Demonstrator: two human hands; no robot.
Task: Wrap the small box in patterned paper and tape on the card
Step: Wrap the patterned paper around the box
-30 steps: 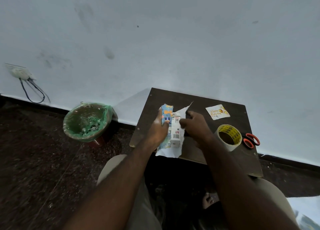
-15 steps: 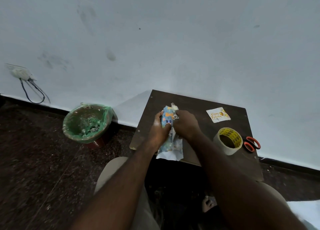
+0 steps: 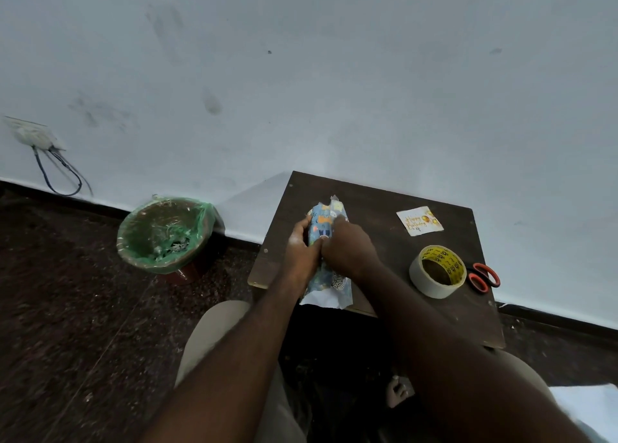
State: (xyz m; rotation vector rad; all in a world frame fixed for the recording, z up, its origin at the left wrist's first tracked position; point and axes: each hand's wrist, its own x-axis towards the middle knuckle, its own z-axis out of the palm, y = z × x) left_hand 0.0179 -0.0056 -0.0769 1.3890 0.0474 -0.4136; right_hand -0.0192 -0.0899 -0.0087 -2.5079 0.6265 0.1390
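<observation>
Patterned paper [image 3: 322, 230] is lying folded into a long bundle on the near left part of the table [image 3: 384, 202], its white underside sticking out at the near end. Left hand [image 3: 301, 253] is gripping the bundle's left side. Right hand [image 3: 347, 250] is curling over its right side and pressing the paper down. Card [image 3: 419, 221], tape roll [image 3: 436, 272] and scissors [image 3: 484, 277] are sitting off to the right, apart from the bundle.

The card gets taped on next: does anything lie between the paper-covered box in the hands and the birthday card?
Nothing visible does. Only bare board lies between the wrapped box, gripped by the left hand and right hand, and the card. The tape roll and scissors sit nearer the person, off that line.
</observation>
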